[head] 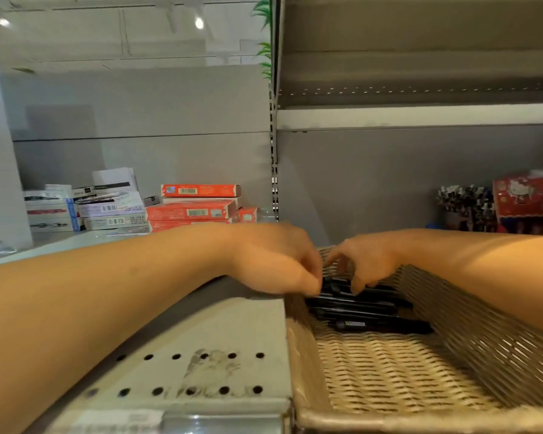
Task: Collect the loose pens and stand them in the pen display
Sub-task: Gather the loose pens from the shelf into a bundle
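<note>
While the black pens [362, 310] lie heaped in the wicker basket [389, 380] at centre right, left hand [276, 261] and right hand [365, 264], fingers curled onto them, should bunch them parallel before lifting.

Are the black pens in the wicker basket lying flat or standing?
Lying flat: the black pens rest piled on the wicker basket floor.

a perforated metal shelf [220, 333] carries a woven basket [405, 380] (right side) and stacked boxes [188, 211] behind.
</note>
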